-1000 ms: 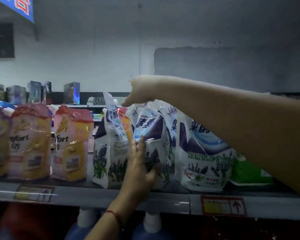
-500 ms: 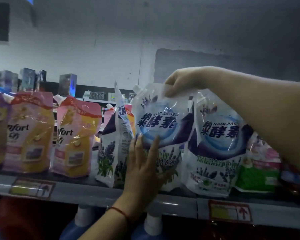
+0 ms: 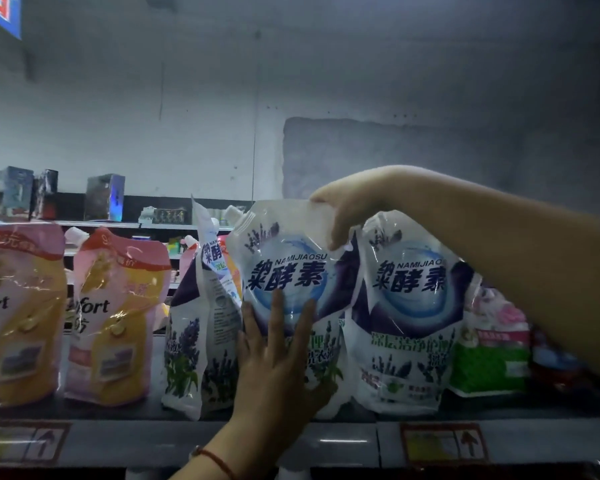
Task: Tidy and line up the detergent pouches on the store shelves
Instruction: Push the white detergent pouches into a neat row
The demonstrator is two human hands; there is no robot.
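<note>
- Squaring up the middle white pouch: right hand pinches its top edge, left hand lies flat against its front
- Next, probably, straighten the sideways pouch at centre left

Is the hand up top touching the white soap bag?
Touching. The head view shows the right hand pinching the top edge of the middle white detergent pouch, thumb curled over its front.

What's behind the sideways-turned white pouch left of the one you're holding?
Behind the sideways-turned white pouch an orange pouch and a pink pouch's spout peek out. Their lower parts are covered, so I cannot tell how they stand.
</note>
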